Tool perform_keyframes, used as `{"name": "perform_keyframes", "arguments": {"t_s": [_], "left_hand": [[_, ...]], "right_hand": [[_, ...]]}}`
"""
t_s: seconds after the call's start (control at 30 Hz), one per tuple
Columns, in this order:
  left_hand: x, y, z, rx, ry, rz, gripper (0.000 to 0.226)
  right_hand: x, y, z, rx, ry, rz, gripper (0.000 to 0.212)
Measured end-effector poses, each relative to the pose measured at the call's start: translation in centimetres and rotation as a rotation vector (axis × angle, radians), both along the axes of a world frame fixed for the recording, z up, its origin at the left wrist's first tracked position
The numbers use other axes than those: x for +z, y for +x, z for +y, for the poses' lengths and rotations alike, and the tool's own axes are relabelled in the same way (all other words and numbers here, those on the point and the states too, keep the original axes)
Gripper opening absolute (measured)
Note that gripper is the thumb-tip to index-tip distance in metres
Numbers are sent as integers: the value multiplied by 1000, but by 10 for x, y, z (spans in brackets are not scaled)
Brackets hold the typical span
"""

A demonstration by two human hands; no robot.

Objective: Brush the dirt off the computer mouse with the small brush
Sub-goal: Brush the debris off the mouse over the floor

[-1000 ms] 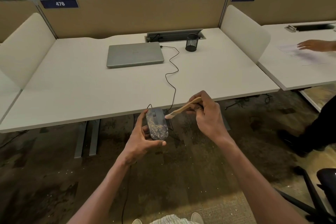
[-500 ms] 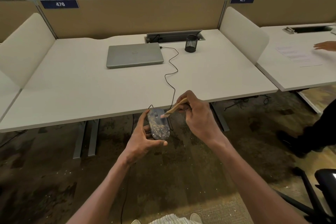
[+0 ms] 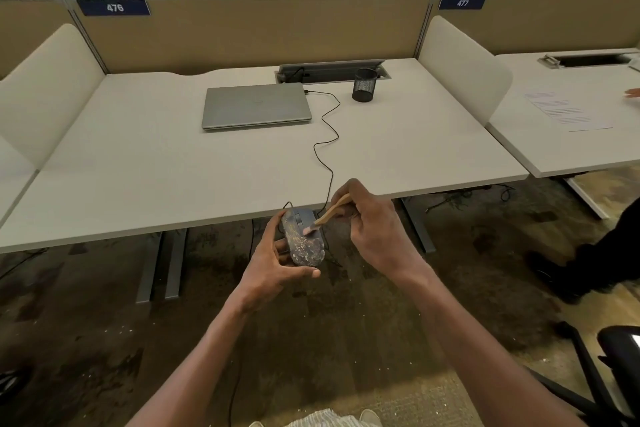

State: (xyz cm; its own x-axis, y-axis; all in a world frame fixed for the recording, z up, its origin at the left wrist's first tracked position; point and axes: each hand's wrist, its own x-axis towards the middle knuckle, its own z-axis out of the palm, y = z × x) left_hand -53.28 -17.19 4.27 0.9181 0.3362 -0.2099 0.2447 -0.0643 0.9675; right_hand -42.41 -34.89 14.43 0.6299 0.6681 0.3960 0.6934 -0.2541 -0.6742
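Observation:
A dark computer mouse (image 3: 304,246), speckled with pale dirt on its back, is held in the air just in front of the white desk's front edge (image 3: 207,222). My left hand (image 3: 277,267) grips it from the left and below, thumb under its near end. My right hand (image 3: 374,225) pinches the wooden handle of a small brush (image 3: 329,217). The brush's pale bristles touch the upper middle of the mouse. The mouse's black cable (image 3: 329,156) runs up across the desk to the closed grey laptop (image 3: 256,106).
A black mesh pen cup (image 3: 363,84) stands right of the laptop by the cable hatch. Beige dividers bound the desk. Another person's leg (image 3: 595,260) and a hand are at the right by the neighbouring desk. An office chair (image 3: 609,371) is at lower right. Pale crumbs dot the dark floor.
My right hand moved the brush left and down from beside the mouse onto its back. Less pale dirt shows on the mouse. The other person's hand has drawn back to the right.

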Motion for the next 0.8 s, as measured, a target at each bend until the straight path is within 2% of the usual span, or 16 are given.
{"name": "perform_keyframes", "arguments": {"t_s": [0.23,0.8], "left_hand": [[-1,-2,1,7,-19,10,152],[-2,8,10,1,-55,-27,147]], "right_hand": [[-4,5,-6,-28,7,45,35],[-10,20,-4,-135,146,174,27]]}}
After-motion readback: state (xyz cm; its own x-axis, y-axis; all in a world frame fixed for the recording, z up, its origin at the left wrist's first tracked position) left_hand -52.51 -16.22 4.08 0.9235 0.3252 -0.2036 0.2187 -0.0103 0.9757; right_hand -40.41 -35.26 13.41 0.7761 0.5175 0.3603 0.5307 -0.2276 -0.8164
